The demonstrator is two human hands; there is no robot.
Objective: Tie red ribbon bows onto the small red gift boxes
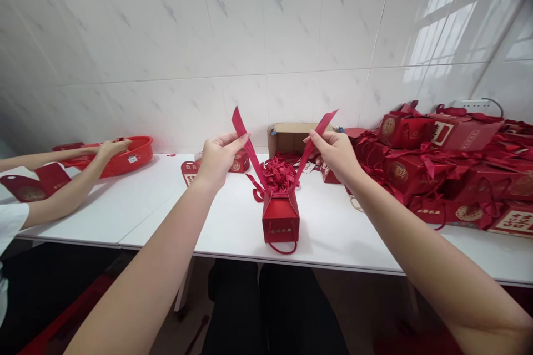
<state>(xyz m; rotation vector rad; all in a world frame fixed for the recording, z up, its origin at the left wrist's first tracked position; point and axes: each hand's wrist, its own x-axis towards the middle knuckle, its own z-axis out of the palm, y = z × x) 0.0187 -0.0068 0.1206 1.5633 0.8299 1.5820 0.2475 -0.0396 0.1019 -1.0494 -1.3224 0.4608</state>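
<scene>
A small red gift box (281, 222) with gold lettering and a cord handle stands upright near the table's front edge. From its top a red ribbon (255, 160) rises in a V, its two ends spread apart. My left hand (220, 158) pinches one end between thumb and fingers. The other end is pinched in my right hand (331, 150), at about the same height. Just behind the box lies a heap of loose red ribbons (280, 173), which the box partly hides.
Many finished-looking red boxes (441, 166) are piled at the right. An open cardboard box (291, 136) stands against the wall. On the left, a co-worker's hands (110, 150) are at a red plastic basin (139, 156), near flat red box pieces (37, 183). The white table (166, 199) runs along the tiled wall.
</scene>
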